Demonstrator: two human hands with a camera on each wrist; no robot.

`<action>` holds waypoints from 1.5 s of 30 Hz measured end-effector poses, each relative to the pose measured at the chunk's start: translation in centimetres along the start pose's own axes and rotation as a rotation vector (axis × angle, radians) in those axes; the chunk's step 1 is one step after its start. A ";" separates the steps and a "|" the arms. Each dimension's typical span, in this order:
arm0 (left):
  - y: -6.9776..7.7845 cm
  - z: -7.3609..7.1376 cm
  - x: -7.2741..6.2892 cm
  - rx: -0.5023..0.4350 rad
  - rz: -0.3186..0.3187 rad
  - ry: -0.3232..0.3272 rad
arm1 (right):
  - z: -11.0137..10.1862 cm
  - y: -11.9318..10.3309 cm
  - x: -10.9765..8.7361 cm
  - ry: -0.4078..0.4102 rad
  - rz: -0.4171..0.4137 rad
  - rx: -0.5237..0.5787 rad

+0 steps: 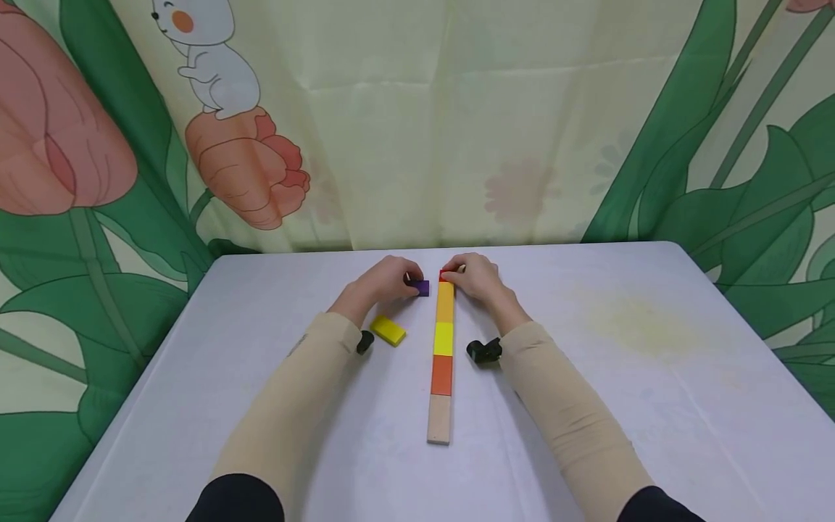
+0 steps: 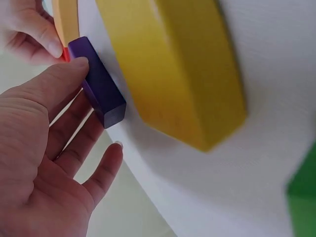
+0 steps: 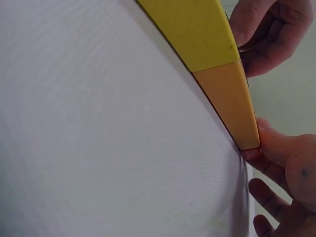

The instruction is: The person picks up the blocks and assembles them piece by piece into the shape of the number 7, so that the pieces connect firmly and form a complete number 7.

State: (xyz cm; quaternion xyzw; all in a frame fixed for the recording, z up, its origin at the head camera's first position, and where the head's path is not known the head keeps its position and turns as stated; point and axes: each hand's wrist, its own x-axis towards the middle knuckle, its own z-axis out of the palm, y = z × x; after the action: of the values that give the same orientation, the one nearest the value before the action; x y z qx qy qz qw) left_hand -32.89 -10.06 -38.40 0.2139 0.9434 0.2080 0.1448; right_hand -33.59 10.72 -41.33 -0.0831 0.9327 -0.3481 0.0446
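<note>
My left hand (image 1: 389,279) pinches a small purple block (image 2: 96,81) between thumb and fingers, to the left of the row's far end. My right hand (image 1: 478,277) pinches a red block (image 1: 443,275) at the far tip of a straight row of blocks, mostly hidden by the fingers. Nearer along the row come a light orange block (image 1: 445,302), a yellow block (image 1: 443,338), a red-orange block (image 1: 441,375) and a plain wood block (image 1: 439,419). A loose yellow block (image 1: 388,330) lies beside my left wrist.
A white cloth covers the table (image 1: 652,406), its far edge just beyond both hands. Behind it hangs a printed curtain (image 1: 417,130). Black wrist cameras (image 1: 484,351) sit low on the inner side of both forearms. A green shape (image 2: 303,197) enters the left wrist view's right edge.
</note>
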 end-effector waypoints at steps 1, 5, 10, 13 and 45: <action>0.1 -0.1 0.2 -0.001 -0.003 0.000 | 0.0 0.0 0.0 -0.001 -0.002 0.000; 0.2 -0.3 0.9 -0.001 0.003 -0.001 | 0.0 -0.1 0.0 0.000 -0.018 -0.011; 0.4 -0.7 1.8 -0.001 0.013 0.000 | 0.0 -0.1 0.0 -0.007 -0.004 -0.005; 0.5 -0.7 2.3 -0.001 0.007 -0.002 | -0.1 -0.1 -0.1 -0.010 0.000 -0.005; 1.2 -0.6 2.7 -0.021 0.017 0.014 | 0.0 -0.2 -0.1 -0.006 0.025 0.009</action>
State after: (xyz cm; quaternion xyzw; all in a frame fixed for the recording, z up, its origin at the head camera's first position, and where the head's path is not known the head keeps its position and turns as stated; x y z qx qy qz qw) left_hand -35.00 -8.01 -37.78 0.2189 0.9403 0.2204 0.1389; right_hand -33.42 10.57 -41.23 -0.0725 0.9319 -0.3516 0.0523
